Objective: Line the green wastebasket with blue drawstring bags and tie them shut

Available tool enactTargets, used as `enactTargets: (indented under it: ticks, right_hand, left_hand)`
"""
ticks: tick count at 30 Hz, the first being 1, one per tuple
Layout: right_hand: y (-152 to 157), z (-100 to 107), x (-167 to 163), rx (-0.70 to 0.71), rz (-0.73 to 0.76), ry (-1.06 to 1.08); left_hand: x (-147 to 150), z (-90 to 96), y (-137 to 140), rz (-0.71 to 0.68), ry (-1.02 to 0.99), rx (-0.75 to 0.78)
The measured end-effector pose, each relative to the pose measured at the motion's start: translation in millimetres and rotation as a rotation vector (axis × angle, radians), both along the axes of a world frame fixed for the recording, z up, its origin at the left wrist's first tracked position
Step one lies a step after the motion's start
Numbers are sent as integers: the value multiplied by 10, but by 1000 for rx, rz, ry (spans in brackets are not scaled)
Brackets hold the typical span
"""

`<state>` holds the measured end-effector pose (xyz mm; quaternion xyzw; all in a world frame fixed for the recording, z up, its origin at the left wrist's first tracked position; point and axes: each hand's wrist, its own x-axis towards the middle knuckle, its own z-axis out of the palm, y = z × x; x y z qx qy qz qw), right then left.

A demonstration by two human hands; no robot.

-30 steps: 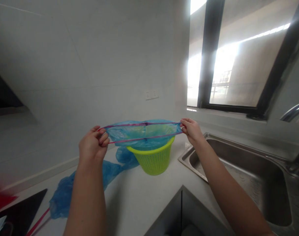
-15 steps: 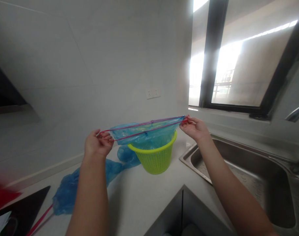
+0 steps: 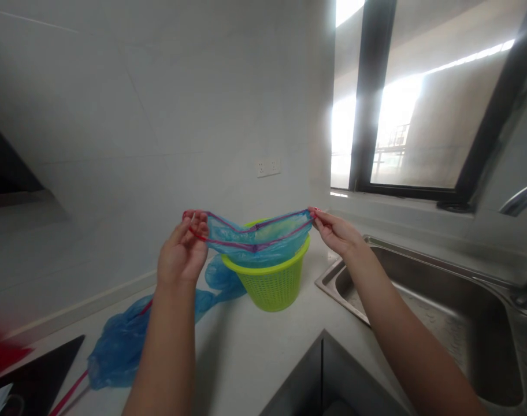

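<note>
Countertop (image 3: 246,358) holds 1 basket (image 3: 272,289) between blue plastic (image 3: 116,344) and sink (image 3: 458,312).

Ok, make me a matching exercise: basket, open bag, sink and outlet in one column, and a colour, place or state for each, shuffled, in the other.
1. Basket
2. Open bag
3. Sink
4. Outlet

A. On the wall
B. Lime green
C. Held by the left hand and right hand
D. Silver-grey

Pairs: 1-B, 2-C, 3-D, 4-A
</note>
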<state>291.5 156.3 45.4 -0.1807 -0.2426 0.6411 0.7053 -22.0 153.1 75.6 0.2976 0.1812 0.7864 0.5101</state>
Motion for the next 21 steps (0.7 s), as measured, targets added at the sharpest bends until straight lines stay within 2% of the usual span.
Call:
enactTargets:
  ticks: [2,6,8,9,11,15,21]
  right_hand:
    - [-22,-20,-38,59,-50,-70]
    - [-32,-64,-104,132,-278,-230]
    - [-8,-83,-128,156,-352,-201]
    - [11,-92,-136,165,-362,-160]
    - [53,-112,-146,165,-353,-84]
    - [104,-140,-157,158,-400,-30]
    - [101,-122,-170,184,-369,55]
  left_hand:
    - [68,-46,16,146,136,39]
    - [90,-178,60,586,479,112]
    - [65,-222,81,735,558,106]
    - [55,-230,88,763,542,95]
    - [54,-212,92,734,428,64]
    - [109,-113,62,586,170,34]
    - [130,-83,40,564,58,16]
